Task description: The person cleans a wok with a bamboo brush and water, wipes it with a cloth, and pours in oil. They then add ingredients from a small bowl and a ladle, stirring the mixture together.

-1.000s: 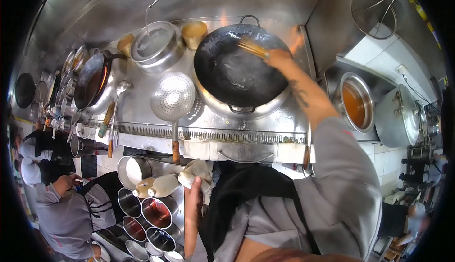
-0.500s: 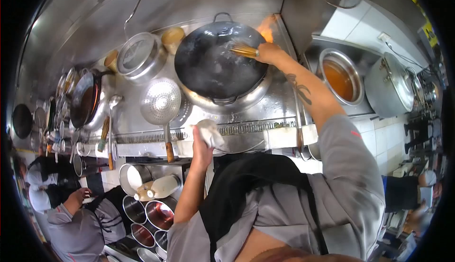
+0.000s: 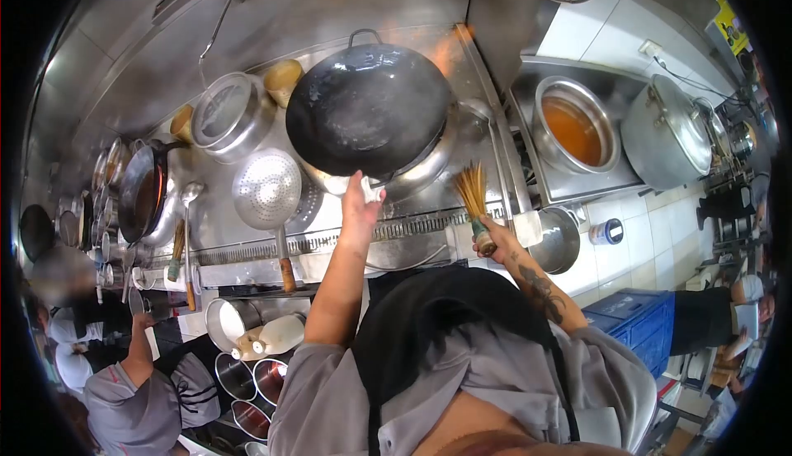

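Observation:
A large black wok (image 3: 367,110) sits over the burner ring, tilted, with light steam over its wet inside. My left hand (image 3: 360,211) grips the wok's near edge through a folded white cloth (image 3: 371,190). To the right, my right hand (image 3: 493,239) is closed round the green-bound handle of a bamboo brush (image 3: 472,194), its bristles pointing up and away from me, apart from the wok. Left of the wok lies a perforated skimmer (image 3: 268,190) with a wooden handle. A ladle (image 3: 492,144) rests right of the wok.
Flames (image 3: 445,54) show behind the wok. A pot of orange liquid (image 3: 575,130) and a lidded pot (image 3: 670,134) stand at the right. Lidded steel pot (image 3: 227,118) at the back left. A co-worker (image 3: 136,398) stands at the lower left; milky bottles (image 3: 280,335) are nearby.
My right hand has drawn the brush out of the wok, down towards me. My left hand has moved up with the cloth onto the wok's edge. The water in the wok has mostly gone.

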`<control>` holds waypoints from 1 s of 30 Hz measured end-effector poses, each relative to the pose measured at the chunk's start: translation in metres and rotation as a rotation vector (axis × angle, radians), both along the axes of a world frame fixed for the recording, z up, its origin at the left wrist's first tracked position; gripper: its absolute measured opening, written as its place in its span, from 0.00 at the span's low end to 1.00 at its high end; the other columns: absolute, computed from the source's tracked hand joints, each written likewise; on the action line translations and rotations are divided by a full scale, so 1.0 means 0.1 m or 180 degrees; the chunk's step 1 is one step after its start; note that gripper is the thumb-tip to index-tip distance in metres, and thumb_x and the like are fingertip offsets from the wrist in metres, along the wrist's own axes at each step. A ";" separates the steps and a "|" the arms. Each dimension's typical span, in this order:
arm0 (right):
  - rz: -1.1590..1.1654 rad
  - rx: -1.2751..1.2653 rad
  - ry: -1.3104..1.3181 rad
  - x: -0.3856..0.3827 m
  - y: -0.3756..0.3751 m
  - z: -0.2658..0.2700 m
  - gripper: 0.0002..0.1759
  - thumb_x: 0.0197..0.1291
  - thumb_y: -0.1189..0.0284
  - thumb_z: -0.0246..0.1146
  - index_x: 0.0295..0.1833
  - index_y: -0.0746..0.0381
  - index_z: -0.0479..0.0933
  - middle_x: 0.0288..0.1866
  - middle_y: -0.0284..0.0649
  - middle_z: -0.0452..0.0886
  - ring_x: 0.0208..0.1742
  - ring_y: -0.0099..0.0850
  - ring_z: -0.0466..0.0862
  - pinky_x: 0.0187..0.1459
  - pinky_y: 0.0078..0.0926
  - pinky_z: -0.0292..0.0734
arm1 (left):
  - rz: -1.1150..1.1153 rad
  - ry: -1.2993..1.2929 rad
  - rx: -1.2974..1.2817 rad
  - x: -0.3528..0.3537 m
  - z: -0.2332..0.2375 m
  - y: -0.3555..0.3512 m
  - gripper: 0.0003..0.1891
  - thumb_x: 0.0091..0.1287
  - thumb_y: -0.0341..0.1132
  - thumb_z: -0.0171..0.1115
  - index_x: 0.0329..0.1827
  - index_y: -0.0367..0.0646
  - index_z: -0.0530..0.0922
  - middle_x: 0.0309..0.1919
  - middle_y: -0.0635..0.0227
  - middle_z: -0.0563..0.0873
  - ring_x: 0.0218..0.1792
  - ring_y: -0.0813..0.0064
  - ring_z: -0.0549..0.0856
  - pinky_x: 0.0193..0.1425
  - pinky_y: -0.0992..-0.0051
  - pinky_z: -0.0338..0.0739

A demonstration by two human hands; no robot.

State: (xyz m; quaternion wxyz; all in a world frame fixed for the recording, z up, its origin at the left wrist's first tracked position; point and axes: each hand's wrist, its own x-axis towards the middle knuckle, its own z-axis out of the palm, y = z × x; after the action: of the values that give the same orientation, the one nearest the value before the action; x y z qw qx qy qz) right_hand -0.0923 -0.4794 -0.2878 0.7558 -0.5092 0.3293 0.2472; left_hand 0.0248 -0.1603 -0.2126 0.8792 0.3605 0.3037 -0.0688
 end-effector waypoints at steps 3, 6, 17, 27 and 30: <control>-0.0044 0.0292 -0.0004 -0.02 -0.04 0.36 0.23 0.68 0.51 0.59 0.54 0.60 0.69 0.28 0.42 0.78 0.19 0.34 0.80 0.15 0.32 0.73 | -0.0254 0.0241 -0.0149 0.19 -0.21 0.13 0.07 0.65 0.33 0.58 0.45 0.45 0.74 0.41 0.64 0.80 0.40 0.66 0.78 0.36 0.63 0.74; -0.0099 -0.0172 -0.0464 0.01 -0.05 0.85 0.25 0.66 0.51 0.62 0.54 0.60 0.71 0.28 0.42 0.79 0.19 0.33 0.81 0.14 0.27 0.72 | -0.0545 0.0071 0.0166 0.01 -0.05 0.15 0.07 0.62 0.30 0.57 0.42 0.44 0.75 0.38 0.66 0.80 0.39 0.69 0.78 0.34 0.67 0.72; -0.0182 -0.0362 -0.1581 0.29 -0.01 1.95 0.22 0.67 0.57 0.63 0.55 0.64 0.75 0.29 0.39 0.80 0.22 0.27 0.81 0.21 0.24 0.78 | -0.0367 -0.0150 0.1103 -0.64 0.42 0.64 0.08 0.61 0.30 0.58 0.42 0.42 0.75 0.31 0.65 0.79 0.28 0.70 0.80 0.21 0.73 0.69; 0.1189 0.0334 -0.1534 0.64 0.76 1.71 0.23 0.66 0.57 0.65 0.57 0.63 0.74 0.29 0.36 0.79 0.20 0.25 0.80 0.20 0.22 0.78 | -0.0251 -0.0393 0.2012 -0.73 1.08 0.43 0.12 0.63 0.33 0.59 0.46 0.37 0.76 0.33 0.65 0.81 0.27 0.73 0.82 0.19 0.75 0.69; 0.1503 0.0386 -0.1604 0.71 1.03 1.71 0.24 0.67 0.57 0.64 0.58 0.63 0.74 0.29 0.36 0.78 0.20 0.23 0.80 0.19 0.20 0.77 | -0.0156 -0.0561 0.2322 -0.68 1.13 0.35 0.13 0.63 0.34 0.60 0.48 0.37 0.76 0.35 0.65 0.82 0.28 0.74 0.82 0.19 0.74 0.71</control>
State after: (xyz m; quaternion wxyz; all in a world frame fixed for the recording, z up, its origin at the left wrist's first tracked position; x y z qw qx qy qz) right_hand -0.0214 -0.3762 -0.1173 0.7641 -0.5706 -0.0097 0.3008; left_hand -0.0434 -0.1253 -0.0999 0.7139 0.6617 0.2227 0.0542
